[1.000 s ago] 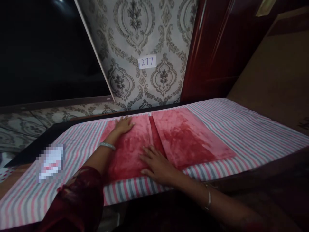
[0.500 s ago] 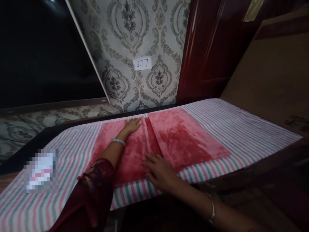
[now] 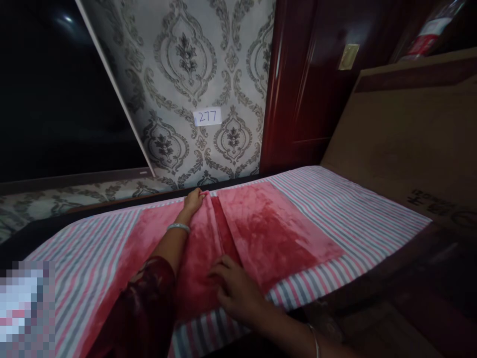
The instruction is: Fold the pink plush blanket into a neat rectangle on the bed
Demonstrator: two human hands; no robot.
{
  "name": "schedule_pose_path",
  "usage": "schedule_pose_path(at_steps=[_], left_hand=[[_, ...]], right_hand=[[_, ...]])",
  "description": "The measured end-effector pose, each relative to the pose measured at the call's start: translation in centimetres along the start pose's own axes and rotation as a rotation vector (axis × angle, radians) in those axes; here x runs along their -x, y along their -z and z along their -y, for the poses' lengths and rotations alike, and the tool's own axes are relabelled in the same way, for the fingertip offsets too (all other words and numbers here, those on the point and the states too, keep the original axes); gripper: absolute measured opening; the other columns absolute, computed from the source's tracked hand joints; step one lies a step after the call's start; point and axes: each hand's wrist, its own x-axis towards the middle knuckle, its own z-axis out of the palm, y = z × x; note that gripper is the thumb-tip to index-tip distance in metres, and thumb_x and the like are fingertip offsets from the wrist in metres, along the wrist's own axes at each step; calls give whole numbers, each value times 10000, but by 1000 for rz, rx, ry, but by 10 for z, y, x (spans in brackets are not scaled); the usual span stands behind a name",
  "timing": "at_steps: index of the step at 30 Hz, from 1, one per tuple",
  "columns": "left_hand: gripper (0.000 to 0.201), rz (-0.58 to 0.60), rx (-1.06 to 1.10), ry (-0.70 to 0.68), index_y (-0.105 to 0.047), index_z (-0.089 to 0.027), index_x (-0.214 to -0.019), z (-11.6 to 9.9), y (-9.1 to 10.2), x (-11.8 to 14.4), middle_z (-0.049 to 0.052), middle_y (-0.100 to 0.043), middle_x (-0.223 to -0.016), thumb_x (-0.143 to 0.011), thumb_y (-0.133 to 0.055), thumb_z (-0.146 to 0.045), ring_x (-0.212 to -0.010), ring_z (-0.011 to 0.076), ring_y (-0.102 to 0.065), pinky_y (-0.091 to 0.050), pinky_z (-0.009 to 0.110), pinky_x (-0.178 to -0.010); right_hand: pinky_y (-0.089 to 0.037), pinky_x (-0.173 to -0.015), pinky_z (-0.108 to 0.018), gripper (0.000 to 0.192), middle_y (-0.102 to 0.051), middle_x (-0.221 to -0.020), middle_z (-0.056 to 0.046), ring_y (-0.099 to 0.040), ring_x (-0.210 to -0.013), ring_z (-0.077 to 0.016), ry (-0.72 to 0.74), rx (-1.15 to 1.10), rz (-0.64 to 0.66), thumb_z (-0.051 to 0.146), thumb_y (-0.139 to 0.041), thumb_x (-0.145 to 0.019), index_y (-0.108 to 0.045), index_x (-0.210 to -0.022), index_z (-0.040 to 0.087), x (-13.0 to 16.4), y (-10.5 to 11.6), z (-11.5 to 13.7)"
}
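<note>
On striped table cover (image 3: pixel 357 219): red velvet cloth (image 3: pixel 276 233), two flaps meeting at centre seam; left hand (image 3: pixel 194 200), now slid up to seam's far end, pinches its edge; right hand (image 3: pixel 233 288), drawn nearer, presses near end, fingers bent, gripping nothing.

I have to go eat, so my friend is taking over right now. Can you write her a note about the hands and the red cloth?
Left hand: at the far edge of the red cloth, fingers curled on its folded flap.
Right hand: flat on the near end of the same flap.
The cloth lies on the striped sheet, below the paper tag on the wall.
Done: both sides folded in, edges almost meeting at the middle.
Left: the cloth is long, not folded across.
</note>
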Motion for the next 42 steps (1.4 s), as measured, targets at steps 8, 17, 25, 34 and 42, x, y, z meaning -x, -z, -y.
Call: schedule_pose_path(at_steps=[8,17,25,34,42], left_hand=[[345,27,-2,-29,-623,-178,-1234,-3,7,-3,109,-702,-1229,-973,-471,-345,-1120,232,-653,-485,304,-874],[640,61,-81,-387,-330,-256,-1559,-97,-5,0,93,-276,-1643,-980,-421,-515,-1523,276,-197,-114,515,-1214],[738,170,-129,-266,-274,-179,-1576,-98,-40,0,189,-298,-1616,-978,-301,-610,-1504,328,-242,-223,575,-1168],[823,152,-243,-240,-290,-119,-1571,-132,-5,7,256,-285,-1601,-949,-322,-658,-1496,404,-230,-180,623,-1163],[851,92,-239,-575,-195,-277,-1606,-147,-30,78,152,-174,-1664,-911,-397,-725,-1526,409,-84,-94,607,-1182]], right_hand=[[-516,-886,-322,335,-676,-1146,-59,-647,-1014,-204,-17,259,114,146,-500,-907,-665,-1183,239,7,33,18],[-76,-1183,-664,639,-254,-1651,-40,-82,-1525,-382,-116,653,59,498,-571,-940,-392,-1531,334,1,86,-31],[-19,-1177,-680,665,-189,-1669,-4,-8,-1533,-367,-140,598,154,542,-518,-953,-307,-1561,374,8,73,-47],[-137,-1196,-611,585,-426,-1570,-59,-269,-1489,-324,-42,478,105,567,-492,-974,-439,-1503,323,11,99,-36],[-175,-1182,-596,628,-241,-1650,-100,-141,-1525,-350,-394,813,-175,536,-416,-1006,-324,-1569,273,52,181,-90]])
